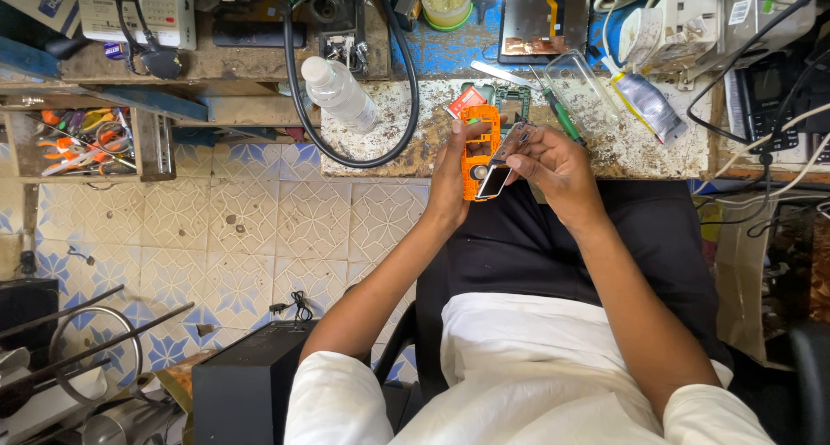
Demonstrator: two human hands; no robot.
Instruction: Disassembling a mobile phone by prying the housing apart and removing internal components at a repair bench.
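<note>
Fingers: left hand (pixel 450 181) wraps an orange phone frame (pixel 478 147) from its left side, thumb on the top edge; right hand (pixel 553 164) pinches a small screen module (pixel 494 180) against the frame's lower right corner.
Position: frame held upright just over the near edge of the speckled workbench (pixel 674 147), above the person's dark lap.
Bench edge: green-handled screwdriver (pixel 562 117) and a clear plastic cover (pixel 581 86) lie just beyond the right hand; a green circuit board (pixel 512 104) sits behind the frame.
Left side: plastic bottle (pixel 340 91) inside a black cable loop (pixel 298 108).
Open room: patterned tile floor (pixel 251 229) left of the forearms.
</note>
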